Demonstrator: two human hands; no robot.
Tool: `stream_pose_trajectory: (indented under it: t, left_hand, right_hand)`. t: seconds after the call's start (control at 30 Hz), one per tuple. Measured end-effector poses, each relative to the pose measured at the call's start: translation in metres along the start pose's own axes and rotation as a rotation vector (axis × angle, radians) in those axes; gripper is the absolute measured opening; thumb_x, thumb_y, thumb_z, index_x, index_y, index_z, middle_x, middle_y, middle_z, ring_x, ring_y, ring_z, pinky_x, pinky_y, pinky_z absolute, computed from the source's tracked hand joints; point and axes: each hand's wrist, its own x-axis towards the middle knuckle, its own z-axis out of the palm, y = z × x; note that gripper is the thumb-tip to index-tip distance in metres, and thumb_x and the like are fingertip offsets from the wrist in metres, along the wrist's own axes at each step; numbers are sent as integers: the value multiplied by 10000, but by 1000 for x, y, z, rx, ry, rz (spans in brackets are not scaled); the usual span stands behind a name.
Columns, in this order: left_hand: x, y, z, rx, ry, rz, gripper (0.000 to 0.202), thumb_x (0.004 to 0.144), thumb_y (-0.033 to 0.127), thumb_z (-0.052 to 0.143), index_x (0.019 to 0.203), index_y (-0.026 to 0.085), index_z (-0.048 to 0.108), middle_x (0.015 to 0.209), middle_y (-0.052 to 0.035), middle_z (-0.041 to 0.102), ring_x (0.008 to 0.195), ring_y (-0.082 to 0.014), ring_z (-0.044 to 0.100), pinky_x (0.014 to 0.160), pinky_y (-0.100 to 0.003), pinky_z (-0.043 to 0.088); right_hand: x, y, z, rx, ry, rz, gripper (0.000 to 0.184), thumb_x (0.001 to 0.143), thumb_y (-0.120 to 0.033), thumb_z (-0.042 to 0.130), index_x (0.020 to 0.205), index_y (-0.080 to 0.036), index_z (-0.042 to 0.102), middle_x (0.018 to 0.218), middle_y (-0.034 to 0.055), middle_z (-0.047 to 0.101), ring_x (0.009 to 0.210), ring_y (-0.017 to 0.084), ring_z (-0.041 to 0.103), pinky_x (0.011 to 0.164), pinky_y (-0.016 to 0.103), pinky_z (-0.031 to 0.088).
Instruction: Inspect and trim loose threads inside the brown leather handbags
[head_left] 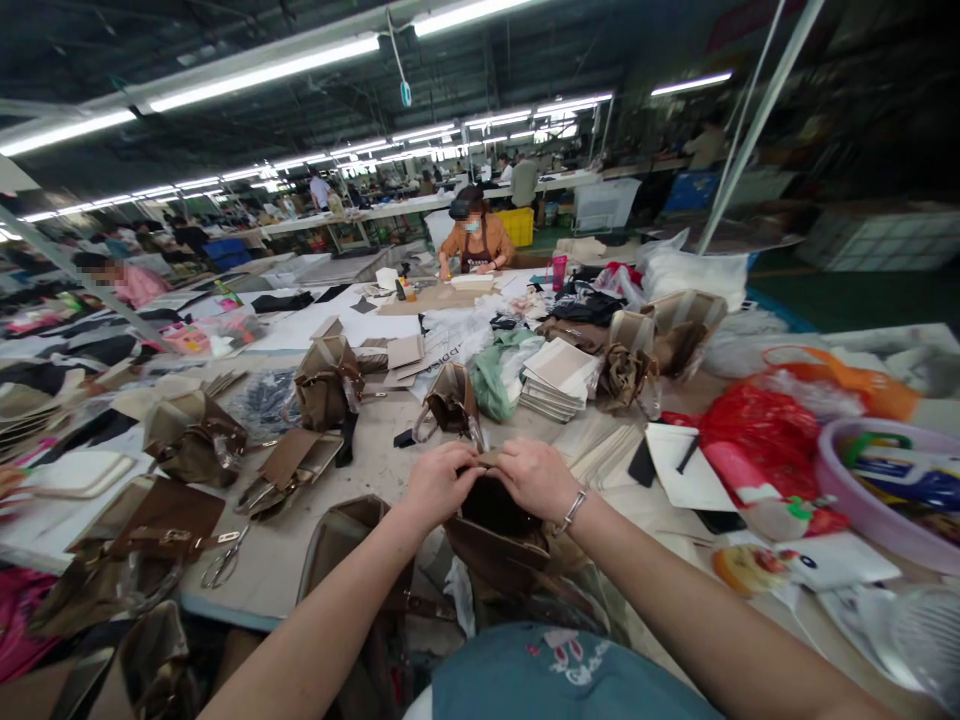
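Brown bag (pixel 495 560) sits right in front of my wearer, at the near edge of the worktable (pixel 266 565), its dark mouth facing up and tipped back toward the body. I read its long axis as running from the mouth downward, leaning slightly away at the top; the base is lost among dim, crumpled material, so I can't tell what it rests on.

I have the left hand (pixel 446 483) and right hand (pixel 538 480) close together at the far rim, fingers narrowed and pinching the edge between them. A bracelet (pixel 574 510) circles the right wrist.

Just beyond the fingers I see a smaller brown bag (pixel 452 395), and a stack of pale panels (pixel 556 378) beyond it to the right. Scissors (pixel 225 562) lie well off to the left, near other brown bags. On my right, a red plastic bag (pixel 765 430) touches or nearly touches a lilac basin (pixel 832 470).

Across the table, a co-worker (pixel 480 245) in an apron bends over the surface. Strip lights (pixel 266 75) run through the dark-ceilinged room, above further benches.
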Motion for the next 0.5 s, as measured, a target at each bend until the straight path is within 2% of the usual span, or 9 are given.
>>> stream_pose_trajectory:
  t: [0.07, 0.13, 0.23, 0.33, 0.5]
  left_hand:
    - [-5, -3, -2, -71, 75, 25, 99, 784, 247, 551, 822, 202, 631, 1024, -49, 649, 949, -161, 594, 867, -291, 456]
    - [-8, -6, -6, -75, 93, 30, 229, 761, 266, 579, 982, 204, 586, 1141, -66, 602, 1055, -188, 552, 934, -332, 427]
    - [-8, -10, -12, -17, -28, -64, 409, 699, 267, 632, 1081, 199, 506, 1127, -83, 599, 1054, -236, 552, 899, -383, 440]
    - [-7, -14, -21, -18, -153, -151, 350, 706, 219, 600, 1037, 218, 486, 983, -43, 636, 927, -218, 602, 786, -345, 470]
    - [-2, -18, -31, -91, -269, -34, 308, 711, 160, 582, 1003, 225, 509, 965, -23, 632, 913, -183, 591, 794, -301, 452]
  right_hand:
    - [1, -1, 0, -5, 8, -28, 255, 884, -304, 480, 729, -161, 623, 722, 50, 566, 722, 162, 478, 617, 287, 326]
    - [3, 0, 0, -8, 12, -39, 251, 875, -297, 492, 721, -150, 625, 718, 55, 569, 710, 161, 479, 620, 291, 329]
    - [4, 1, 1, -11, 10, -49, 265, 869, -314, 495, 703, -151, 622, 705, 51, 569, 698, 160, 481, 614, 292, 331]
    - [2, -3, -3, -9, 16, -32, 272, 868, -314, 493, 684, -157, 617, 695, 46, 566, 689, 158, 486, 604, 288, 332]
    - [-9, -3, -9, -24, 12, 14, 275, 870, -316, 495, 666, -168, 604, 677, 47, 553, 694, 166, 488, 597, 291, 333]
